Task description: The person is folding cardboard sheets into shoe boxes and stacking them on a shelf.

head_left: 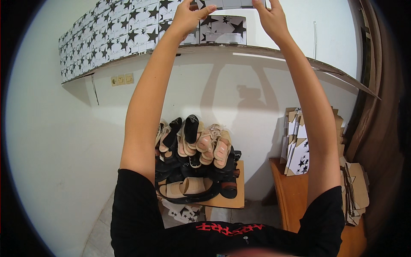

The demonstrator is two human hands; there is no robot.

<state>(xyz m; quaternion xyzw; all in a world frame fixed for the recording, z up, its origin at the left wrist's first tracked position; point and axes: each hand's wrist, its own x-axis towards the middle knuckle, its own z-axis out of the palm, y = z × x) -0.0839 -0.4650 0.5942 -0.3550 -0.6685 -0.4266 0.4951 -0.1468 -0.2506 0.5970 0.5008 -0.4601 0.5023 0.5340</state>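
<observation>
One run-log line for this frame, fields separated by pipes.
left hand and right hand: raised, gripping star-print box | above shelf of stacked boxes | sandals piled below

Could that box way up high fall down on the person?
Maybe. Both the left hand and right hand hold the star-printed box overhead at the picture's top edge, at full stretch, so the grip could slip. Pushing it in might also nudge the stacked boxes already crowding the shelf. Anything dropped would likely land on the heap of sandals below.
</observation>
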